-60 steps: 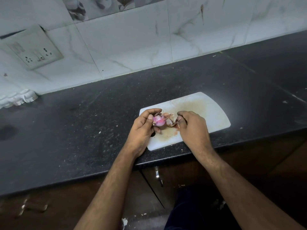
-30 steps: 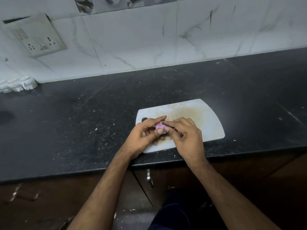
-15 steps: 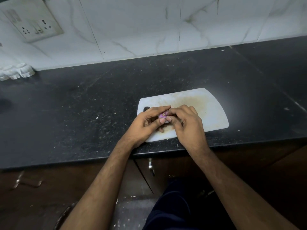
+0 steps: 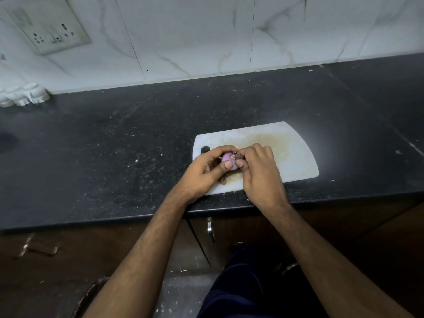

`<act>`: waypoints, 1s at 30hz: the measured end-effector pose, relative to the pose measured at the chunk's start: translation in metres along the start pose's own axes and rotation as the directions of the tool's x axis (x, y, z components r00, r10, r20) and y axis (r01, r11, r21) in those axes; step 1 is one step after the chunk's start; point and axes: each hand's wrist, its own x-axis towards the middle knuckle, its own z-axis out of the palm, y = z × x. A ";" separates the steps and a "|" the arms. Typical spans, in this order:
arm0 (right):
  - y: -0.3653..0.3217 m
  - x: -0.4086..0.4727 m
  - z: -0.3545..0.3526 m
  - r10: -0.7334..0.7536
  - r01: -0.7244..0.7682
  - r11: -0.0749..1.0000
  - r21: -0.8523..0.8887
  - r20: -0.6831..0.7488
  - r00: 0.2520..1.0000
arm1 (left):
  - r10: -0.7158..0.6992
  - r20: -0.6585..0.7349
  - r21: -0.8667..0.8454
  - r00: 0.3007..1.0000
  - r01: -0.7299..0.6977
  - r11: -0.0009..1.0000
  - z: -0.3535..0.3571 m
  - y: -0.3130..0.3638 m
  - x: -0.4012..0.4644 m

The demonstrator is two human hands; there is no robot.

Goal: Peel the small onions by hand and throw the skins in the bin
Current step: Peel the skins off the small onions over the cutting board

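Note:
A small pink-purple onion point(image 4: 228, 159) is held just above the left part of a white cutting board point(image 4: 291, 154). My left hand point(image 4: 204, 172) grips it from the left, thumb and forefinger curled around it. My right hand point(image 4: 260, 173) presses against it from the right, its fingertips pinching at the onion's top, where a bit of pale dry skin shows. Brownish skin scraps point(image 4: 223, 180) lie on the board under my hands, mostly hidden. No bin is clearly in view.
The board sits near the front edge of a black stone counter point(image 4: 114, 157) speckled with crumbs. A white tiled wall with a socket plate point(image 4: 49, 28) rises behind. A white ridged object point(image 4: 25, 94) stands at the far left. Dark cabinets point(image 4: 344, 226) lie below.
Two seconds ago my hands were apart with loose skins between them. They have since come together around the onion and stay there; the view has shifted slightly.

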 end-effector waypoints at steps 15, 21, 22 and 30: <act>0.004 0.003 0.000 0.003 -0.006 0.991 0.131 0.030 1.000 | -0.039 0.069 -0.027 0.997 0.041 0.999 0.001 0.000 0.004; 0.002 0.002 -0.001 -0.017 0.016 0.996 0.088 0.011 1.000 | -0.070 0.132 -0.002 0.989 0.071 0.997 0.000 0.004 0.006; 0.001 0.002 -0.001 -0.019 0.019 0.997 0.080 0.002 1.000 | -0.084 0.143 0.006 0.986 0.084 0.996 -0.001 0.005 0.007; -0.001 0.002 -0.004 0.014 -0.010 0.989 0.147 -0.026 1.000 | -0.106 0.150 -0.088 0.983 0.120 0.989 0.002 0.008 0.007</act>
